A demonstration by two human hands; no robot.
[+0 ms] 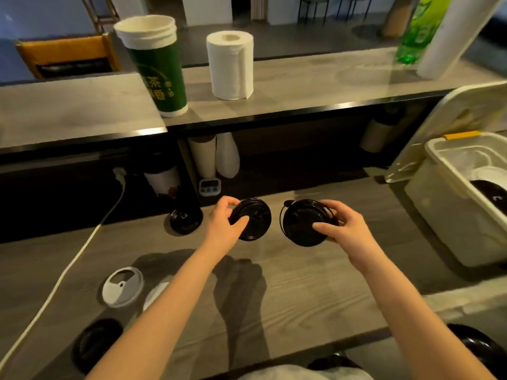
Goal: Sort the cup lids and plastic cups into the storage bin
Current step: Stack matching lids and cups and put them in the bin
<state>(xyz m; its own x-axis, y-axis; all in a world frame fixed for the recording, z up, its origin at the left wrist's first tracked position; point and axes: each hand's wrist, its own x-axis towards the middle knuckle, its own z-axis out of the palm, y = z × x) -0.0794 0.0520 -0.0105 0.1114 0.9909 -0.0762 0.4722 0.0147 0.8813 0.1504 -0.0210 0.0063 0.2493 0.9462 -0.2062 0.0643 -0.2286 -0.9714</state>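
My left hand (223, 222) grips a small stack of black cup lids (255, 220) above the middle of the wooden counter. My right hand (341, 227) holds another black lid (300, 223) tilted towards me, close beside the first. A single black lid (185, 222) lies flat on the counter to the left of my left hand. A white lid (123, 286) and a black lid (96, 342) lie near the front left; a second white lid (155, 296) is partly hidden by my left arm. The white storage bin (452, 215) stands open at the right, with black and white lids inside.
A stack of green paper cups (157, 64) and a paper towel roll (230, 65) stand on the raised shelf behind. A white cable (68, 270) crosses the counter's left side. A small timer (210, 186) sits under the shelf. The bin's lid (450, 116) leans up behind the bin.
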